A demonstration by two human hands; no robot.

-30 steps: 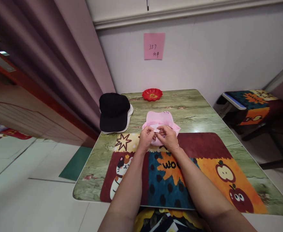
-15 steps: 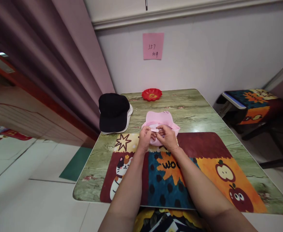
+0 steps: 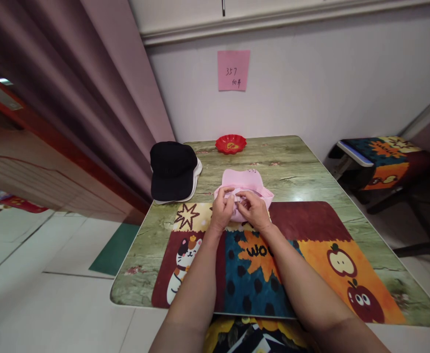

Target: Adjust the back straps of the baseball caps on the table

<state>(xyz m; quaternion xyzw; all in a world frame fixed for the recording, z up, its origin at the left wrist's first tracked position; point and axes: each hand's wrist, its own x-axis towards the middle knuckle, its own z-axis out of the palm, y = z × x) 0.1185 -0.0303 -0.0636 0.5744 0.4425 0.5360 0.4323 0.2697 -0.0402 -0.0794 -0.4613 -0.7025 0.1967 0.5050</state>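
A pink cap [image 3: 241, 179] lies at the middle of the table, its brim pointing away from me and its strap side toward me. My left hand [image 3: 222, 208] pinches the left part of the back strap between thumb and fingers. From the other side, my right hand [image 3: 253, 210] grips the strap near its small fastener. Both hands are close together over the cap's opening, and the fingers hide most of the strap. To the left, a black cap [image 3: 173, 169] sits stacked on a white cap [image 3: 199, 170].
A red scalloped dish [image 3: 230, 144] stands near the table's back edge. A patterned mat [image 3: 303, 220] covers the front of the wood-look table [image 3: 284, 166]. A pink note [image 3: 233, 70] is stuck on the wall. A stool with a similar cover [image 3: 384, 152] stands at right.
My left fingers have shifted along the strap, with the index finger now raised and stretched over it. My right hand has barely moved. The caps and dish stay where they were.
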